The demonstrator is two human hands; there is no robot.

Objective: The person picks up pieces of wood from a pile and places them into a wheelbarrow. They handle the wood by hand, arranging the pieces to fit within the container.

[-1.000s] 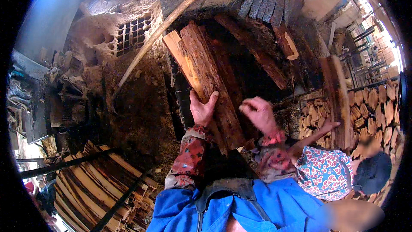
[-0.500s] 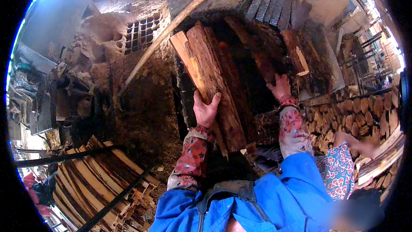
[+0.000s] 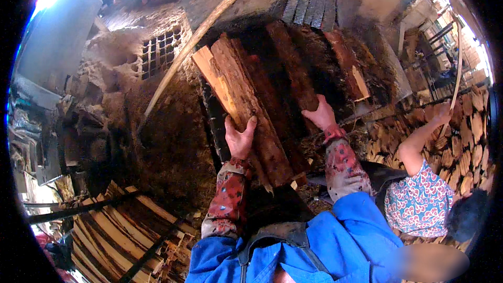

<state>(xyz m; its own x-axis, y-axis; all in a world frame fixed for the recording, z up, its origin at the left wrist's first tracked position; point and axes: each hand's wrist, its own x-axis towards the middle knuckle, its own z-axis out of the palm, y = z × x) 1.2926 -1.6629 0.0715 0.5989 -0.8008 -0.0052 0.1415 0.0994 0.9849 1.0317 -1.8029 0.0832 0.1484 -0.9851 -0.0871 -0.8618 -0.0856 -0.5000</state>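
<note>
My left hand [image 3: 240, 137] is closed on the near left side of a leaning stack of split wood slabs [image 3: 250, 105], thumb on top. The stack's left piece shows pale fresh wood and the ones beside it reddish bark. My right hand [image 3: 320, 114] is at the lower end of a long dark wood slab [image 3: 291, 63], thumb to the left and fingers curled over the end; the fingertips are partly lost in shadow. Between the two slabs lies a dark gap with more wood in it.
A long pole [image 3: 196, 39] slants at the upper left beside a metal grate [image 3: 157, 55]. Another slab [image 3: 350, 68] with a pale end lies to the right. Stacked firewood [image 3: 118, 230] stands lower left. A person in a patterned shirt [image 3: 419, 202] holds a thin stick [image 3: 457, 68] at right.
My right hand has moved a little left and nearer, onto the dark slab's end. My left hand stays on the stack. The person at right has come further into view, arm raised with a stick.
</note>
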